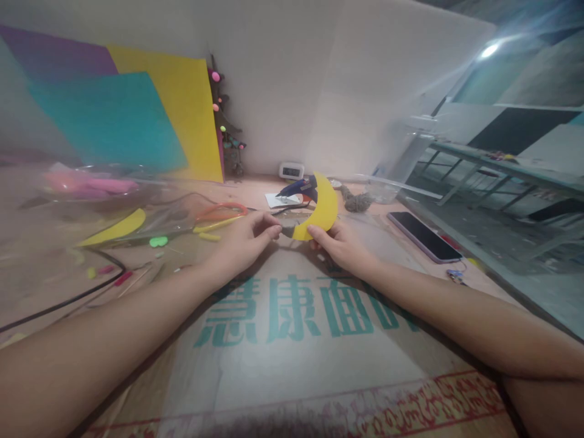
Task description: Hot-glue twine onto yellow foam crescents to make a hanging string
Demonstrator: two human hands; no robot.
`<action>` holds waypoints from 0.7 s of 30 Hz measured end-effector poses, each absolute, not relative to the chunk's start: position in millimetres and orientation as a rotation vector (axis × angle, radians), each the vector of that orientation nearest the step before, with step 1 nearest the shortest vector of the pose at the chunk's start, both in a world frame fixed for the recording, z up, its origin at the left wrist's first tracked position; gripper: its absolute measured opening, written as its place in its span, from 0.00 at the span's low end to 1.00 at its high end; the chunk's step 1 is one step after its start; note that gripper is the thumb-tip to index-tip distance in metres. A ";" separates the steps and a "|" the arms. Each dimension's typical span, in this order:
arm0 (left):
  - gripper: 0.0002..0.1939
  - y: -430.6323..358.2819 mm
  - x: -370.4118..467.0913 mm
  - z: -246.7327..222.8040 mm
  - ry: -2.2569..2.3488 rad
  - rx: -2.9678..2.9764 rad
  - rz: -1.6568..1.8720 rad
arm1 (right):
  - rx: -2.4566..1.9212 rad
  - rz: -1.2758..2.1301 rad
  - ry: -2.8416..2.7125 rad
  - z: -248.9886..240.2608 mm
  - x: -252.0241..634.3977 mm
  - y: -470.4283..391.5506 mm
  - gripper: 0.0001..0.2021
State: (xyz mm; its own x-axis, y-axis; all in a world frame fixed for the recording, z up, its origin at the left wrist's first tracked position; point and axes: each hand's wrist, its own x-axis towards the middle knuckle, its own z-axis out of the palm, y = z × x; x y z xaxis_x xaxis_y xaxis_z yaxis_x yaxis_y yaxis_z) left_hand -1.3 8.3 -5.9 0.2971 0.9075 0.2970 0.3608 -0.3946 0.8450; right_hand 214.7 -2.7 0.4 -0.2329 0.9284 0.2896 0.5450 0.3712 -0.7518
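Observation:
A yellow crescent-shaped piece (326, 204) is held up over the work surface, its curve bulging to the right. My right hand (335, 240) pinches its lower part between thumb and fingers. Grey-brown twine (288, 227) covers the crescent's lower left tip. There my left hand (255, 237) closes thumb and forefinger at the wrapped end; the exact grip is partly hidden. Just behind the crescent lies a dark blue glue gun (295, 188) on a white card (274, 199). To its right sits a ball of grey-brown twine (358, 202).
Orange-handled scissors (221, 210), another yellow crescent (116, 228) and a green piece (159, 242) lie leftward. A black cable (86, 296) crosses the left side. A phone (424, 236) lies right, a small clock (291, 171) at the back. Coloured sheets (104, 121) lean on the wall.

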 end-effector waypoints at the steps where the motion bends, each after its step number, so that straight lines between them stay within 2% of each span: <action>1: 0.10 7.9 -1.1 -5.0 1.139 1.915 1.054 | -1.270 0.671 -1.901 0.2 214.7 -2.5 0.19; 12: 0.10 7.2 -2.1 -4.5 1.141 1.908 1.062 | -1.265 0.685 -1.919 0.5 214.2 -3.7 0.20; 21: 0.09 8.7 -2.1 -5.4 1.160 1.868 1.106 | -1.055 0.699 -1.715 1.1 214.4 -2.5 0.14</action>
